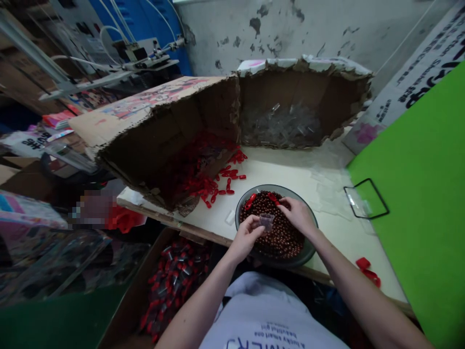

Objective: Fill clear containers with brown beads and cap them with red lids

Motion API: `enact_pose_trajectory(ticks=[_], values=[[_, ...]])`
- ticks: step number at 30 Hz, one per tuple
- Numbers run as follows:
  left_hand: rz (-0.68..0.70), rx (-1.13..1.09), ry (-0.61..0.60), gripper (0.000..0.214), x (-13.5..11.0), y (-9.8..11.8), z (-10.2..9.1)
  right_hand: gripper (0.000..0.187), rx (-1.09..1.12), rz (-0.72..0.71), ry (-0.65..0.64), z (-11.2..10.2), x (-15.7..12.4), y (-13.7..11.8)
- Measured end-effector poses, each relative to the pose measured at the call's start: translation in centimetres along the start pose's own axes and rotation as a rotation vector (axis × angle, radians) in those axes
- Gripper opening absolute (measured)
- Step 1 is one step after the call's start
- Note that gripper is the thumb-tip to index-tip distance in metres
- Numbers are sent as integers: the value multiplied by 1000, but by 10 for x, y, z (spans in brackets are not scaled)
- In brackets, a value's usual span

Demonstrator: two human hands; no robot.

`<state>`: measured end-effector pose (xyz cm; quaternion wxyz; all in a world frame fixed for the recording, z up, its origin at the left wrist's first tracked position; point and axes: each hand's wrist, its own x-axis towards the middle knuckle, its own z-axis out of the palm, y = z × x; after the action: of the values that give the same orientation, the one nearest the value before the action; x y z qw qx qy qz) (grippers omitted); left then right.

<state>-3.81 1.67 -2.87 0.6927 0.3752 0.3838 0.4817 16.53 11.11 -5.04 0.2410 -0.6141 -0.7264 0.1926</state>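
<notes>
The little clear cup (266, 221) sits just above the beads, over the middle of the bowl, held between the two hands. It looks very light and thin, likely stiff plastic that could crack if squeezed hard, and smooth enough to slip, so the best place to hold it is by its sides, softly. The left hand (247, 236) has its grip pinched shut on the cup's near side, with thumb and fingers closed on it. The right hand (298, 214) lies on the beads with its fingers bent toward the cup (I cannot tell if its grip has hold of anything). The bowl (310, 252) is round and grey, sits on the pale bench (269, 167), and is nearly full of small, shiny dark brown beads (281, 237) that would roll away fast. A few red caps (250, 199) lie on top of the beads at the far side. Behind, the torn left box (152, 135) lies tipped and spills more red caps onto the bench. The right box (308, 92) holds a heap of clear plastic bits. Down below the bench, a low box (135, 295) holds many red-topped tubes. A green board (421, 194) stands at the right.
</notes>
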Motion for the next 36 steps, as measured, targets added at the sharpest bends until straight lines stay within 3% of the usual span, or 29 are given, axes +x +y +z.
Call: enact_pose_trajectory(ticks=[5,9,13,16,21,25,30,36], values=[[10,39,8,25,-8,7,-2,23,-77,17,23,28,16,2],[-6,26,5,36,-7,11,4,20,-87,10,36,31,27,0],[-4,2,28,34,-2,9,8,15,-39,-23,24,26,30,-7],[2,-18,75,31,4,6,8,18,33,-31,8,13,19,-14],[-17,-25,57,30,11,4,7,26,414,-118,-75,-21,-12,-31],[-21,11,47,29,13,4,13,29,319,-245,-65,-42,-33,-47],[-4,34,75,27,13,5,19,42,240,-358,-91,-43,-52,-56],[-12,78,61,25,9,8,24,37,321,-231,-20,-31,-62,-59]])
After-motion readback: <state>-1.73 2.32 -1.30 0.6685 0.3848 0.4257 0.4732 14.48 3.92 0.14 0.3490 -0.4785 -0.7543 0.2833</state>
